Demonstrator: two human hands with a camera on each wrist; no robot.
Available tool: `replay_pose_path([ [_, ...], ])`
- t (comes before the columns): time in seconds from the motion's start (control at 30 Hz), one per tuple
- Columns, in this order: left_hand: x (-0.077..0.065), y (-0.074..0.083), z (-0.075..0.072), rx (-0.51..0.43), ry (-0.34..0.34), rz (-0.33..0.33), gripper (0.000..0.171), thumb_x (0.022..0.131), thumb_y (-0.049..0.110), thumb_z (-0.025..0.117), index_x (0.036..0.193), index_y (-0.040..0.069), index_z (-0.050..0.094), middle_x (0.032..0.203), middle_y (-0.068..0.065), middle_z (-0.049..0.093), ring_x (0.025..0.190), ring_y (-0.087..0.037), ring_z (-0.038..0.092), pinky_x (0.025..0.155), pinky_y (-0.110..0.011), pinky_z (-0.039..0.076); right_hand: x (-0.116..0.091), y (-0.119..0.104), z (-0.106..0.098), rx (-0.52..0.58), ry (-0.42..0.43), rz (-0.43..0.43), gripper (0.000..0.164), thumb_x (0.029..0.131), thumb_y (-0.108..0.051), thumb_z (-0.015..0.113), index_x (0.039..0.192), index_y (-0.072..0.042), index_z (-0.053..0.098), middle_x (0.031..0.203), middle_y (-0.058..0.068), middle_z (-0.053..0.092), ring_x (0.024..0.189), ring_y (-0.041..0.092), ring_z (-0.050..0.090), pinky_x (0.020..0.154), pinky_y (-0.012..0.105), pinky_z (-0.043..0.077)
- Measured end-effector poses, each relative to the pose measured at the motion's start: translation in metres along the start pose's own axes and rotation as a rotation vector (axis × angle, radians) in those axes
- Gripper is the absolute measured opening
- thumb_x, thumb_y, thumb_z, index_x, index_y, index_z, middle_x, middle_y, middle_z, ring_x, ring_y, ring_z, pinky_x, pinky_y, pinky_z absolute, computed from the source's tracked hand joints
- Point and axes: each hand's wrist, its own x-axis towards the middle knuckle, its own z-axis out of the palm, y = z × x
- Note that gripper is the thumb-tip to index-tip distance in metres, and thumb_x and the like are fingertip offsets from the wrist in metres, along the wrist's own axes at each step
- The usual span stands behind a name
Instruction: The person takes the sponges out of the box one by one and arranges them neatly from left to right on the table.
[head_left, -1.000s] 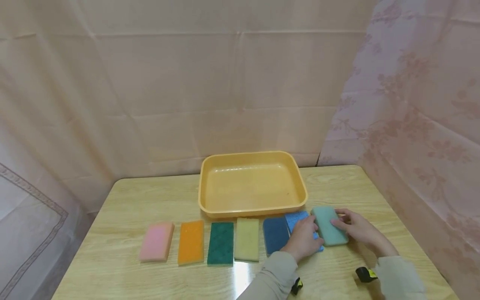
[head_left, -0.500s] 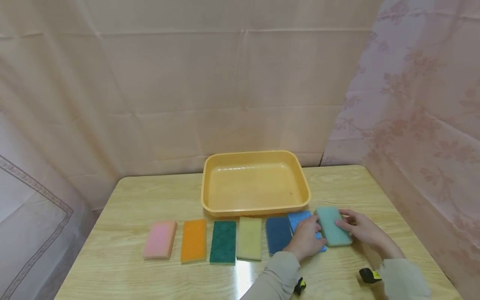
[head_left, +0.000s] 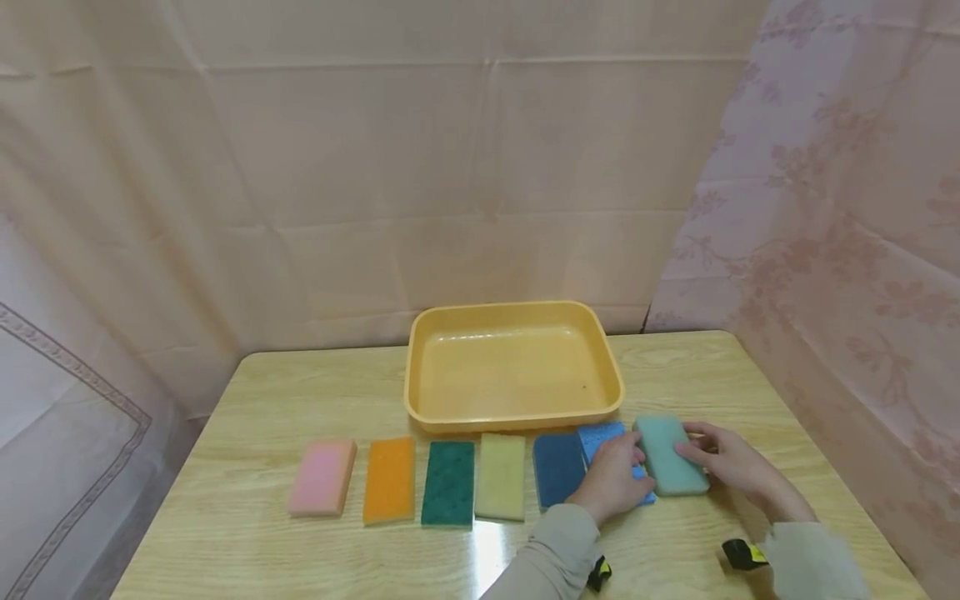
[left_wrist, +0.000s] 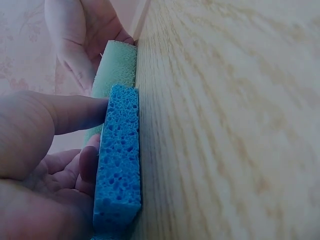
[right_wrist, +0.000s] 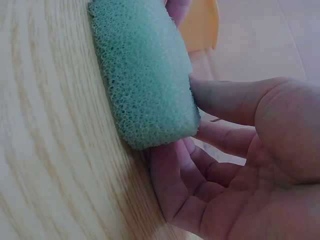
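A pale green sponge (head_left: 666, 460) lies at the right end of a row of sponges on the table. My right hand (head_left: 731, 460) pinches its right side, the thumb (right_wrist: 227, 100) on top and the other fingers at its end and underside in the right wrist view. Just left of it lies a bright blue sponge (left_wrist: 119, 150), slightly slanted, its porous side facing the left wrist camera. My left hand (head_left: 609, 479) covers its middle and grips it, with thumb and curled fingers against its upper face and fingertips close to the green sponge's left edge.
To the left lie dark blue (head_left: 557, 471), pale yellow (head_left: 501, 477), dark green (head_left: 447, 485), orange (head_left: 389, 481) and pink (head_left: 318, 479) sponges, spaced apart. Behind the row stands a yellow tray (head_left: 510, 422) on the wooden table (head_left: 300, 392). Curtains hang behind and beside the table.
The head view has shifted slightly, so everything sits a little further right. Both hands stay on their sponges, with hardly any movement against the tray.
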Motion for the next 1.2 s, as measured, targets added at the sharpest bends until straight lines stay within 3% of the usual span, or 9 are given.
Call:
replay_pose_path([
  [0.43,0.0,0.002,0.0,0.014,-0.022,0.008,0.057,0.089,0.015,0.079,0.14,0.006,0.056,0.099,0.011,0.061,0.094,0.001,0.054,0.085,-0.017,0.047,-0.001,0.004,-0.002,0.009,0.0,0.022,0.076,0.103,-0.038,0.061,0.148,0.015,0.031,0.12,0.023,0.06,0.102,0.027,0.059,0.077,0.036,0.057],
  [0.7,-0.001,0.004,-0.003,0.055,-0.055,0.011,0.05,0.09,0.015,0.078,0.137,0.01,0.06,0.094,0.013,0.055,0.089,-0.001,0.048,0.08,-0.017,0.045,-0.003,0.002,0.0,-0.066,0.042,-0.013,0.073,0.103,-0.039,0.06,0.146,0.015,0.035,0.119,0.025,0.06,0.099,0.028,0.059,0.071,0.036,0.056],
  [0.87,-0.001,0.005,-0.003,0.088,-0.042,0.033,0.025,0.091,0.015,0.075,0.114,0.013,0.065,0.091,0.012,0.052,0.085,-0.002,0.046,0.075,-0.017,0.042,-0.007,-0.002,-0.001,-0.143,0.069,-0.068,0.068,0.105,-0.036,0.057,0.144,0.015,0.038,0.116,0.022,0.061,0.099,0.031,0.06,0.068,0.035,0.055],
  [0.93,-0.002,0.005,-0.003,0.093,-0.039,0.042,0.026,0.092,0.015,0.074,0.116,0.013,0.066,0.091,0.011,0.052,0.086,-0.002,0.046,0.076,-0.017,0.042,-0.008,-0.004,-0.002,-0.182,0.076,-0.088,0.066,0.105,-0.036,0.057,0.143,0.016,0.039,0.115,0.021,0.062,0.1,0.033,0.062,0.069,0.037,0.056],
  [1.1,-0.005,0.005,-0.009,-0.003,-0.047,0.055,0.052,0.095,0.018,0.07,0.144,0.009,0.055,0.102,0.01,0.058,0.095,0.001,0.052,0.083,-0.017,0.046,-0.012,-0.008,-0.004,-0.249,0.082,-0.115,0.063,0.106,-0.035,0.056,0.141,0.016,0.042,0.114,0.024,0.064,0.101,0.038,0.065,0.074,0.043,0.059],
  [1.2,-0.005,0.005,-0.015,-0.087,-0.052,0.059,0.051,0.096,0.018,0.069,0.144,0.009,0.055,0.106,0.009,0.061,0.096,0.001,0.055,0.083,-0.016,0.048,-0.014,-0.01,-0.005,-0.275,0.088,-0.129,0.06,0.106,-0.033,0.056,0.139,0.016,0.044,0.112,0.025,0.065,0.099,0.038,0.066,0.074,0.046,0.059],
])
